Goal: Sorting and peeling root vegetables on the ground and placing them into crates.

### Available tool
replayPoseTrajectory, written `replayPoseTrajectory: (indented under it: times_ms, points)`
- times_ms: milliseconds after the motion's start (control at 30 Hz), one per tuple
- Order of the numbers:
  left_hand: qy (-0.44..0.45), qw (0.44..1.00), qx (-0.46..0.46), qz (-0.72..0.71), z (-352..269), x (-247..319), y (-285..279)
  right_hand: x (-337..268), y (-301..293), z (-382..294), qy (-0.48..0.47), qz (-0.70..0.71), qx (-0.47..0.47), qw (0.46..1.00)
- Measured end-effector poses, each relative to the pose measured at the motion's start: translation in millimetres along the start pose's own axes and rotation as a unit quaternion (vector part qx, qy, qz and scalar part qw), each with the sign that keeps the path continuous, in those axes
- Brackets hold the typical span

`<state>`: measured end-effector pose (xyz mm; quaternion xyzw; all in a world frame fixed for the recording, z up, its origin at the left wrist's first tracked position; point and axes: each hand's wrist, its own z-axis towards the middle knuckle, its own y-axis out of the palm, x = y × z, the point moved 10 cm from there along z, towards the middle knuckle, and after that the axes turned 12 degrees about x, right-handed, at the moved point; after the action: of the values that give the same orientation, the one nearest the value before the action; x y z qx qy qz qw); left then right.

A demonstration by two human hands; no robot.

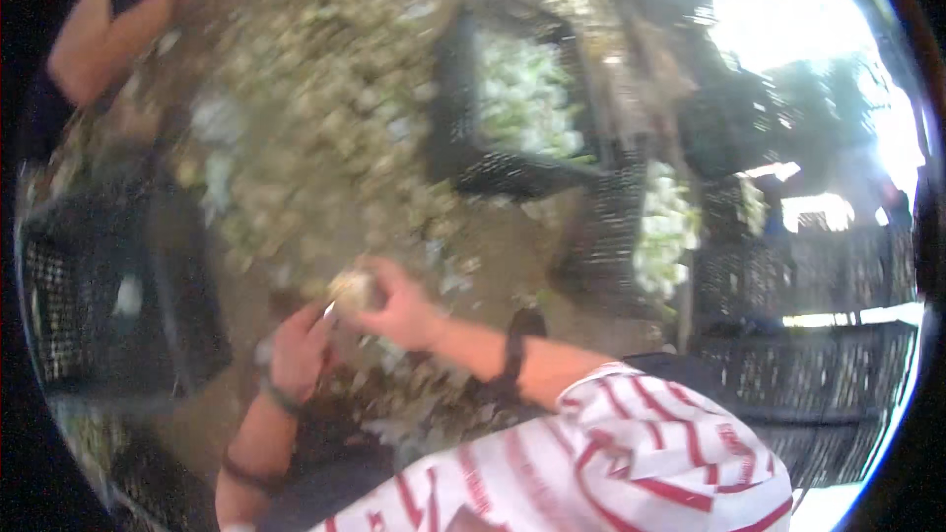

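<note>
Near the middle, my right hand (399, 307) holds a pale, round vegetable bulb (353, 291) between thumb and fingers. My left hand (301, 355) is just below and left of it, closed on a small knife (330, 309) whose short bright blade points up at the bulb's lower left side. Blur hides whether the blade touches the bulb, and the knife's handle lies hidden in the fingers. Beyond both hands spreads a large heap of similar pale brown bulbs (332, 96).
A black plastic crate (517, 176) of whitish-green vegetables stands beyond the heap, with another crate (602, 236) to its right. A dark crate (96, 295) is at the left. Another person's arm (118, 52) reaches in at upper left. Leafy scraps (429, 399) lie near my body.
</note>
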<state>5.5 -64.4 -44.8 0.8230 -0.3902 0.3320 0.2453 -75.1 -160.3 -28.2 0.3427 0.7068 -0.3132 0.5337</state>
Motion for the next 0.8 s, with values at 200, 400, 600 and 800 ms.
replayPoseTrajectory:
  times_ms: [200, 400, 600, 800]
  points:
    - [0.01, 0.994, 0.022, -0.104, -9.9, 15.6, 12.7, -73.2, -10.6, -14.5, -0.212, -0.15, -0.001, 0.966]
    - [0.009, 0.997, 0.022, -0.067, -4.0, 5.2, -2.1, -88.4, 4.3, -36.4, -0.355, -0.202, 0.0, 0.913]
    - [0.027, 0.996, -0.004, -0.082, -17.9, 25.8, -0.6, -91.2, 2.4, -27.8, -0.269, -0.156, 0.008, 0.95]
    - [0.011, 0.994, 0.048, -0.101, -9.6, 19.7, -0.3, -94.8, 14.7, -36.4, -0.379, -0.231, -0.021, 0.896]
